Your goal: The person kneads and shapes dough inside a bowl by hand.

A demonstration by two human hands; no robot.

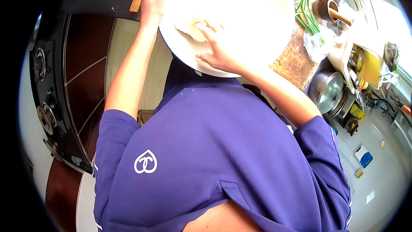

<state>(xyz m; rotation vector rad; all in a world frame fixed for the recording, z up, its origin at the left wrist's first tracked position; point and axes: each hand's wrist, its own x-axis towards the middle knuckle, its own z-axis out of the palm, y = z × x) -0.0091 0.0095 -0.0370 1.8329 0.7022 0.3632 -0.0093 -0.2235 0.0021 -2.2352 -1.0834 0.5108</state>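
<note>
One left hand (152, 3) is at the left rim of a wide white basin (185, 55), grip unclear; the right hand (219, 50), fingers parted, touches a pale lump (189, 30) inside, near left. Working the lump seems underway; the next move calls for a steady basin.

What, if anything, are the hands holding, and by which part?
The left hand appears to hold the white basin by its rim. The right hand is at the pale lump inside; glare hides whether it grips.
</note>
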